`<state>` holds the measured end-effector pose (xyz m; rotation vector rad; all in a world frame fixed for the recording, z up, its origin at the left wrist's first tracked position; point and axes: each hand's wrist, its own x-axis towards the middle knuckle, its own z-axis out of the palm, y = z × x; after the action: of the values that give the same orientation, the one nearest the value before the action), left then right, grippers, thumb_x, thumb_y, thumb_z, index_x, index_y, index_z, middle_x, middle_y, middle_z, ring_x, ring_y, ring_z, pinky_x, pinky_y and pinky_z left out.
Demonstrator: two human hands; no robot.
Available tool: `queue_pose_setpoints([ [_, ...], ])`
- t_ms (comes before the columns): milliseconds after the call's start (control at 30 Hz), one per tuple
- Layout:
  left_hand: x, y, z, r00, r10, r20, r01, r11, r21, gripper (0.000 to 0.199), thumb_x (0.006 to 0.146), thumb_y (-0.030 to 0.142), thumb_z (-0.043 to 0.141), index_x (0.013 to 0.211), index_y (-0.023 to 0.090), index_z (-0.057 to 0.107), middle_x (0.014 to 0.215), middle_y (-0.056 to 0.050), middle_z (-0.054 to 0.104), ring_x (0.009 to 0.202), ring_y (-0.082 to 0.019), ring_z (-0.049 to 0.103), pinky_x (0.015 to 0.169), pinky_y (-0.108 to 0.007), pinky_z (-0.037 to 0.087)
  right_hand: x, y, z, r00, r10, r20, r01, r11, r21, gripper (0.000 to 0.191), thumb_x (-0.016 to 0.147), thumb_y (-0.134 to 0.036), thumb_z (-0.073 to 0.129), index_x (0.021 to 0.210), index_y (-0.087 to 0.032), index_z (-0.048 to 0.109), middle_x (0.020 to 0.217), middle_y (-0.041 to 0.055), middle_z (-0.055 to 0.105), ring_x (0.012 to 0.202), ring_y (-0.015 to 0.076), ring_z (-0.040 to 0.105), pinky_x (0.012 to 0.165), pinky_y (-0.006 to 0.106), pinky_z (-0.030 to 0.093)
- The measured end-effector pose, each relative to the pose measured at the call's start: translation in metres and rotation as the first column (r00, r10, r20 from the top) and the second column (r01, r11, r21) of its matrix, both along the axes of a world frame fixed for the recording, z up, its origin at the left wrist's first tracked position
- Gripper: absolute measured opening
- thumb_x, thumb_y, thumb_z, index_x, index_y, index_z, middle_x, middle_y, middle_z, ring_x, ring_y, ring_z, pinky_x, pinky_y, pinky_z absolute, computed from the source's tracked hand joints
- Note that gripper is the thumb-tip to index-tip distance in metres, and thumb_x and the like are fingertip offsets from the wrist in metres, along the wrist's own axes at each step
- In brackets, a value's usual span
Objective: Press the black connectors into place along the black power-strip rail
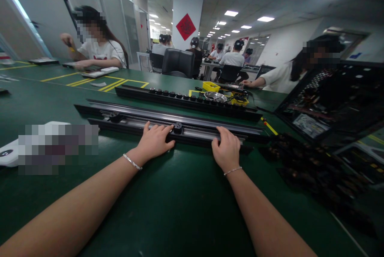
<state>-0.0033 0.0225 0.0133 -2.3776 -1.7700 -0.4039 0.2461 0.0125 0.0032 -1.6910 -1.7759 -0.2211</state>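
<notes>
A long black metal channel lies across the green table in front of me, its inner faces shiny grey. My left hand grips it left of the middle, fingers over the top and thumb along the near edge. Further right, my right hand holds the same channel, its fingertips bent over into it. Between the hands a small black fitting sits in the channel. Another black fitting is near its left end. Just behind runs a second black rail, close alongside.
Farther back, a black strip carries a row of small black parts. Beyond it are a yellow bin and a round metal dish. A dark heap lies at right, a white device at left. Co-workers sit across the table.
</notes>
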Motion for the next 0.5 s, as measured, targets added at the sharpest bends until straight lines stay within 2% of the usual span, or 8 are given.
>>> queue_pose_setpoints([
  [67,0.001,0.0,-0.001,1.0,-0.007,-0.002,0.007,1.0,0.006,0.059,0.08,0.051,0.044,0.132,0.023,0.045,0.113,-0.009,0.064,0.109,-0.03,0.053,0.106,-0.058,0.015,-0.014,-0.005,0.0,0.985,0.161,0.062,-0.159,0.987,-0.031,0.045,0.082,-0.025,0.041,0.125,-0.018,0.052,0.123,0.009,0.058,0.118,0.0214,0.046,0.105,0.041,0.023],
  [133,0.002,0.0,-0.002,1.0,-0.012,-0.004,0.013,1.0,0.016,0.059,0.08,0.051,0.045,0.132,0.024,0.044,0.112,-0.009,0.064,0.109,-0.03,0.053,0.105,-0.058,0.015,-0.026,-0.01,0.001,0.941,0.314,0.124,-0.303,0.948,-0.095,0.046,0.082,-0.024,0.043,0.127,-0.022,0.05,0.123,0.0066,0.059,0.117,0.0197,0.046,0.107,0.041,0.02],
  [200,0.003,0.001,-0.003,1.0,-0.01,-0.007,0.01,1.0,0.022,0.059,0.079,0.05,0.045,0.133,0.025,0.044,0.11,-0.009,0.064,0.108,-0.03,0.053,0.105,-0.058,0.015,-0.035,-0.012,0.002,0.911,0.383,0.154,-0.362,0.92,-0.151,0.047,0.082,-0.024,0.044,0.129,-0.025,0.049,0.123,0.0053,0.058,0.115,0.0189,0.047,0.107,0.042,0.018],
  [500,0.003,0.002,-0.004,1.0,0.002,-0.009,-0.002,1.0,0.021,0.058,0.08,0.049,0.045,0.133,0.026,0.044,0.111,-0.008,0.064,0.108,-0.029,0.052,0.105,-0.057,0.016,-0.059,-0.01,0.005,0.931,0.282,0.234,-0.236,0.95,-0.206,0.048,0.081,-0.026,0.047,0.127,-0.039,0.049,0.105,0.0033,0.06,0.101,0.0213,0.049,0.102,0.045,0.018],
])
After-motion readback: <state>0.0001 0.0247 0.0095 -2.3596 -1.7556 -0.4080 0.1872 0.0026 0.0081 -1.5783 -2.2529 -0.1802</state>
